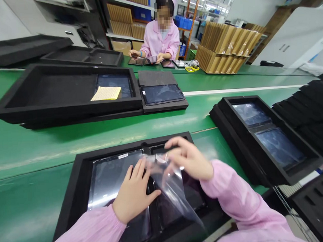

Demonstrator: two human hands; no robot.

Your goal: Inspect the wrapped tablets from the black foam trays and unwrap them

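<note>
Directly before me lies a black foam tray with two tablet screens side by side in its compartments. My left hand rests with fingers spread over the left tablet, which has a small white label at its top edge. A transparent plastic film hangs from my right hand, its upper edge gripped by curled fingers that are partly blurred. The film slants over the right tablet, and its top end reaches close to my left fingertips. Whether its lower edge touches the tray, I cannot tell.
Another foam tray stands beyond, with a tablet and a yellow paper pad. Beside it, a tablet lies on foam. Stacked trays with two screens stand right. Across the green bench, a person handles tablets near cardboard dividers.
</note>
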